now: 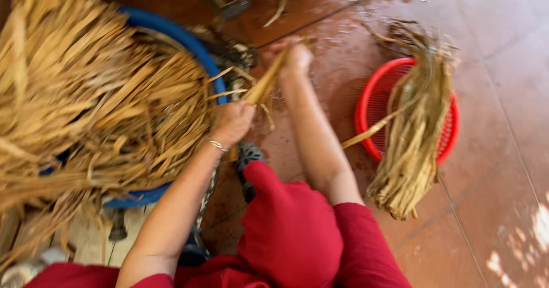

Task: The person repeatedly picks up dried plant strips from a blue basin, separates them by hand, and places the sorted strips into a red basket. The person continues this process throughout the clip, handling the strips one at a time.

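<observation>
Both hands grip one dried stalk: the left hand has its fingers clamped low on it, and the right hand closes near the top, though blur hides the detail. A big pile of dry stalks fills the blue tub; a smaller bundle lies across the red basket, so most seemingly remains.

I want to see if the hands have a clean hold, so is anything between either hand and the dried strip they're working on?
Nothing visible. The left hand grips the lower end of the dried strip directly, and the right hand grips its upper end. The big heap of dried leaves in the blue tub lies beside them.
</observation>
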